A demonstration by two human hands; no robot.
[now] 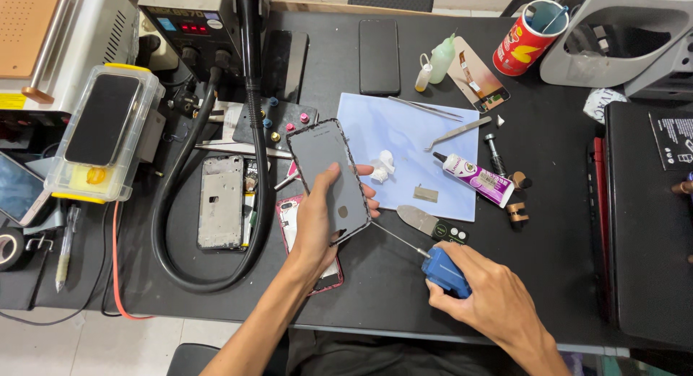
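My left hand (pixel 317 221) grips a dark phone screen panel (pixel 328 177), held tilted above the black desk. My right hand (pixel 480 296) is closed around a tool with a blue handle (pixel 444 270). Its thin metal tip (pixel 395 239) reaches to the lower right corner of the panel. Under my left hand lies a red phone body (pixel 289 217). A light blue sheet (pixel 415 145) to the right holds a white wad (pixel 381 165), two tweezers (pixel 455 130) and a small metal plate (pixel 425 194).
A glue tube (pixel 476 177), a metal pry blade (pixel 422 221), a grey phone frame (pixel 221 201), a thick black hose (pixel 253 130), a clear box with a phone (pixel 101 130), a rework station (pixel 191 22), small bottles (pixel 437 58), a red cup (pixel 527 37) and black cases (pixel 642 217) fill the desk.
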